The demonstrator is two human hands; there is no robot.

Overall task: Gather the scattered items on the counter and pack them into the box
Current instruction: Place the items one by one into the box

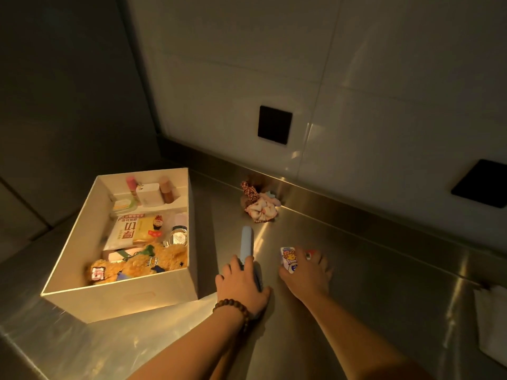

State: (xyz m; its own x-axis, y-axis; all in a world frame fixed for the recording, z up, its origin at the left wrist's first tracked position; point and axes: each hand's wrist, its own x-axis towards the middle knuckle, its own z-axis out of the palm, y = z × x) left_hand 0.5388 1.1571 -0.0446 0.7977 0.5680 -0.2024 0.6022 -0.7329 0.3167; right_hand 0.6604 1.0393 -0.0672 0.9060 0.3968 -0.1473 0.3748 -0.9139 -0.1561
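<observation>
Our left hand (241, 281) closed its grip around a light blue stick-shaped item (247, 244), just to the right of the box (120, 297). Our right hand (306, 270) gripped a small printed packet (288, 259), further right of the box. Both lay on the steel counter (384, 283). Fabric scrunchies (259, 202) sat near the box's far right corner. In the box lay a teddy bear (153, 263).

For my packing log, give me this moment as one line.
left hand: grips blue case | right hand: grips cartoon packet | scrunchies: on counter | box: part filled
</observation>
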